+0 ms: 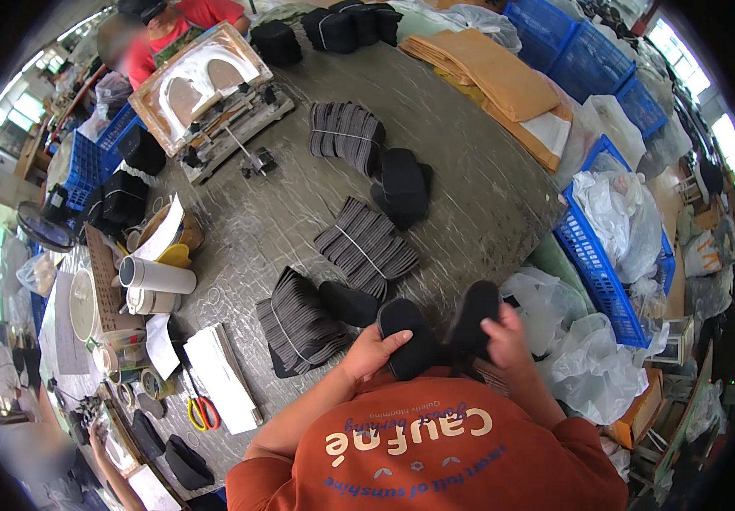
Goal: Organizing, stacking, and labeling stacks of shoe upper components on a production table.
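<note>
Head view: two black insoles at the near edge of the grey table (469,213). One insole (408,336) is gripped by the left hand (373,351), fingers curled over its edge. The other insole (474,317) is clasped in the right hand (506,336). Just beyond lie banded bundles (366,247) of dark insoles. Scissors (201,410) sit at the near left edge. A blue crate (606,272) stands off the right edge.

The left hand (373,349) grips 1 black oval fabric insole piece (407,334); the right hand (503,336) grips another black insole (474,313). Beyond both hands, banded dark grey insole bundles (366,247) lie on the grey counter (469,196).
</note>
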The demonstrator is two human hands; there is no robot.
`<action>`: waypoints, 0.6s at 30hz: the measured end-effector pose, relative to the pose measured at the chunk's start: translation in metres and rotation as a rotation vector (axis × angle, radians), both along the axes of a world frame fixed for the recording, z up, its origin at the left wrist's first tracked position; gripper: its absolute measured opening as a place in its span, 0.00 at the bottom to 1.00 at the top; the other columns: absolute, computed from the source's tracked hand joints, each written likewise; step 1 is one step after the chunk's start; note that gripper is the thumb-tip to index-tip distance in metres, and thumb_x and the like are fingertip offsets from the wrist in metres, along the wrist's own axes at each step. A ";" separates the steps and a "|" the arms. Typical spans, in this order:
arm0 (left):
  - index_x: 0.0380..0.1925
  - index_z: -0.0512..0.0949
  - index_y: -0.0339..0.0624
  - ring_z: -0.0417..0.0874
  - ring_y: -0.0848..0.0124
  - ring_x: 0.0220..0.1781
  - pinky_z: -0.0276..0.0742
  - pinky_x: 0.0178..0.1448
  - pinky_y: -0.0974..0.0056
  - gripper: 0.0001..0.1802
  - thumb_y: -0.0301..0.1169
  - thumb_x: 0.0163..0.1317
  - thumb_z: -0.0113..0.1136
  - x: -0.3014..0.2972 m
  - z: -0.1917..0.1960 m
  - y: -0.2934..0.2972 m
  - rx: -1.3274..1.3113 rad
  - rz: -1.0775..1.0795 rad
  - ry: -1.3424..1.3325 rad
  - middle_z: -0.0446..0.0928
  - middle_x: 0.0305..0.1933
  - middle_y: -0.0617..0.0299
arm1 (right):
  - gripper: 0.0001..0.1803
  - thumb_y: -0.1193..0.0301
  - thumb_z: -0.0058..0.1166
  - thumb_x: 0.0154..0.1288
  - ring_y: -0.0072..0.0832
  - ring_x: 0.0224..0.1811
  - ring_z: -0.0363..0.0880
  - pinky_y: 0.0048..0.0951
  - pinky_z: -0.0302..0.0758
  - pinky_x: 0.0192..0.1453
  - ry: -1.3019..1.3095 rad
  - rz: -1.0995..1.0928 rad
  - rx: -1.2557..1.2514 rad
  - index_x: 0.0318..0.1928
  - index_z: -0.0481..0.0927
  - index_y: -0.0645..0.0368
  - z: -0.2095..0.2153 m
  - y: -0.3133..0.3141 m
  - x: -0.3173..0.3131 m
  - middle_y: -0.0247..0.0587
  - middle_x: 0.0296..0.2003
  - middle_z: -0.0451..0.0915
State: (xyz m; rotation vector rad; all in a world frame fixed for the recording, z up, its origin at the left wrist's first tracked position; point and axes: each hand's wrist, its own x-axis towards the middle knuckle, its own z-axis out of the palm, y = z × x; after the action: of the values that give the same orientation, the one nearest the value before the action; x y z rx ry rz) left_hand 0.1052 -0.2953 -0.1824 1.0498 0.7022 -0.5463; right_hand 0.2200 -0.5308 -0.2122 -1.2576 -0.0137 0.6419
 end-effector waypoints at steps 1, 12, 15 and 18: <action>0.48 0.71 0.35 0.79 0.67 0.44 0.75 0.51 0.64 0.17 0.29 0.60 0.57 -0.005 -0.020 -0.003 -0.067 0.177 -0.113 0.77 0.46 0.55 | 0.12 0.79 0.52 0.53 0.23 0.36 0.71 0.24 0.69 0.44 -0.145 -0.054 -0.254 0.40 0.69 0.60 -0.016 -0.029 0.010 0.32 0.35 0.73; 0.48 0.69 0.33 0.76 0.69 0.49 0.70 0.57 0.65 0.17 0.21 0.58 0.56 -0.018 -0.051 0.001 0.026 0.545 -0.300 0.76 0.47 0.57 | 0.19 0.74 0.60 0.52 0.35 0.43 0.76 0.32 0.72 0.48 -0.775 -0.207 -0.870 0.46 0.74 0.60 -0.055 -0.052 0.087 0.47 0.42 0.76; 0.49 0.68 0.33 0.75 0.68 0.51 0.69 0.58 0.63 0.18 0.19 0.58 0.55 -0.018 -0.054 -0.003 0.061 0.591 -0.327 0.74 0.50 0.56 | 0.13 0.69 0.60 0.54 0.31 0.32 0.77 0.29 0.74 0.38 -0.795 -0.135 -0.625 0.38 0.76 0.62 -0.053 0.057 0.132 0.42 0.33 0.77; 0.50 0.66 0.33 0.74 0.65 0.53 0.69 0.59 0.60 0.17 0.19 0.60 0.51 -0.013 -0.046 -0.006 0.014 0.703 -0.268 0.72 0.52 0.54 | 0.25 0.61 0.63 0.50 0.39 0.43 0.75 0.34 0.72 0.47 -0.619 -0.067 -0.642 0.47 0.73 0.55 -0.061 0.150 0.169 0.48 0.43 0.74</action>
State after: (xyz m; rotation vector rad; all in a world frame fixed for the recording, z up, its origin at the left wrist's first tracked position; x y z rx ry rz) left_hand 0.0920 -0.3013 -0.2286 0.7968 0.7774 0.2035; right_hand 0.3891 -0.3813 -0.2736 -2.0321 -0.2956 0.1693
